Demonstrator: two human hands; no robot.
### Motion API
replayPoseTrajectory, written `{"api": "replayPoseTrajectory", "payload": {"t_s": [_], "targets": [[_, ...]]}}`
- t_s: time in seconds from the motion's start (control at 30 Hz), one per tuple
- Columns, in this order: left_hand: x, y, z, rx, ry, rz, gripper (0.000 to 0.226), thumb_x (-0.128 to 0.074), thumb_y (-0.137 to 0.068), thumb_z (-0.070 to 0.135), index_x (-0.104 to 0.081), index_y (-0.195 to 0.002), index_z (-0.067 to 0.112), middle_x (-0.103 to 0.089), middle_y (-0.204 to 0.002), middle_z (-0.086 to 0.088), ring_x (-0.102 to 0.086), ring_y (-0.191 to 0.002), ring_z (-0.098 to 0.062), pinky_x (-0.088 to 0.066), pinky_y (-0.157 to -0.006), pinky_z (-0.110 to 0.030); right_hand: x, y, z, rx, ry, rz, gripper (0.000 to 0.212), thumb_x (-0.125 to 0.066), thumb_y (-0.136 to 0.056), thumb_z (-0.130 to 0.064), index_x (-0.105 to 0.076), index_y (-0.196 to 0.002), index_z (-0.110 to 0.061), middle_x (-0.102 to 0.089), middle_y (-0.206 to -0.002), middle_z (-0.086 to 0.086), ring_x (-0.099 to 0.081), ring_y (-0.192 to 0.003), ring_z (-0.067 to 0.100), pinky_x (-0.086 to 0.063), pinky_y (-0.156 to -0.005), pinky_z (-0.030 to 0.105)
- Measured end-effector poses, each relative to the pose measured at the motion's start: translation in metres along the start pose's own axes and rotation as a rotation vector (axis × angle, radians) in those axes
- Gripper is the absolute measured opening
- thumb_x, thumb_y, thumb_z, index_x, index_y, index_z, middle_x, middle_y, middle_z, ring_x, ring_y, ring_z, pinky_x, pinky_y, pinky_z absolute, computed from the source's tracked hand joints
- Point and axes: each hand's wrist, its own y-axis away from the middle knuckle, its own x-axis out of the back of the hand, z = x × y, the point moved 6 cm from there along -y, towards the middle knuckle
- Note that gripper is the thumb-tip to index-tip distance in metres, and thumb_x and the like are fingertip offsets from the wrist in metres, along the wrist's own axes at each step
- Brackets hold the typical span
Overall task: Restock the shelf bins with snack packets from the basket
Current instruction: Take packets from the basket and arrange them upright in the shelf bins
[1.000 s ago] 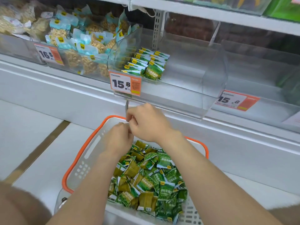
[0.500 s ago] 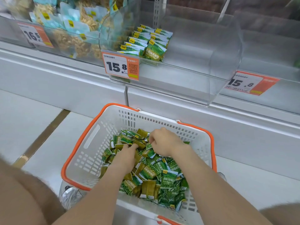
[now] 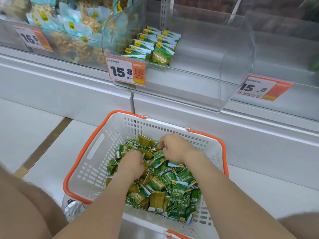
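Note:
A white basket with an orange rim (image 3: 89,152) stands on the floor below the shelf and holds several green snack packets (image 3: 177,192). Both of my hands are down in the pile at its far end. My left hand (image 3: 132,163) has its fingers curled into the packets and grips some. My right hand (image 3: 174,149) pinches packets at the far edge of the pile. Above, a clear shelf bin (image 3: 224,66) holds a small stack of the same green packets (image 3: 155,47) at its left side.
A price tag reading 15.8 (image 3: 126,72) hangs on the bin's front. To the left is a bin of pale blue snack bags (image 3: 74,31) with a 16.5 tag (image 3: 32,38). Another 15.8 tag (image 3: 260,87) marks the bin on the right. White floor tiles (image 3: 25,121) surround the basket.
My hands came down from above the basket's far rim into the packet pile and closed on packets. The view tilted down, closer to the basket.

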Motion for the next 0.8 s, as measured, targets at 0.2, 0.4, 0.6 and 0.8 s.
{"api": "replayPoseTrajectory", "payload": {"t_s": [0.2,0.4,0.6,0.8], "targets": [[0.053,0.007,0.014,0.196,0.790,-0.119,0.013,-0.077,-0.086,0.005,-0.066,-0.081,0.004,-0.075,-0.077,-0.021,-0.078,-0.069,-0.029,-0.066,-0.071,-0.037,0.005,0.004,-0.007,0.067,-0.061,0.003,0.052,-0.074,-0.078,-0.008,-0.064,-0.124,-0.030,-0.062,-0.120,0.001,-0.059,-0.113,0.020,-0.056,-0.092,0.040],[0.104,0.028,0.030,0.206,1.256,-0.162,0.037,-0.072,-0.098,0.027,-0.062,-0.121,0.001,-0.074,-0.085,-0.015,-0.069,-0.060,-0.022,-0.058,-0.053,-0.029,0.029,0.007,-0.034,0.186,-0.355,0.126,0.021,-0.078,-0.085,-0.023,-0.075,-0.105,-0.024,-0.076,-0.097,-0.002,-0.071,-0.084,0.012,-0.060,-0.084,0.045],[0.165,0.043,0.044,-0.143,1.138,0.206,0.037,-0.066,-0.098,0.049,-0.081,-0.094,0.016,-0.057,-0.064,-0.014,-0.049,-0.053,-0.022,-0.046,-0.055,-0.033,0.060,0.021,-0.052,0.125,-0.899,0.107,0.023,-0.064,-0.101,-0.008,-0.053,-0.121,-0.005,-0.071,-0.098,0.024,-0.078,-0.079,0.032,-0.060,-0.071,0.047],[0.207,0.058,0.053,-0.267,1.131,0.432,0.029,-0.073,-0.096,0.039,-0.081,-0.084,0.014,-0.051,-0.050,-0.011,-0.043,-0.046,-0.023,-0.041,-0.051,-0.030,0.094,0.041,-0.080,0.190,-1.039,0.279,0.017,-0.072,-0.097,-0.013,-0.064,-0.112,-0.010,-0.077,-0.093,0.012,-0.077,-0.073,0.035,-0.056,-0.054,0.034]]}}
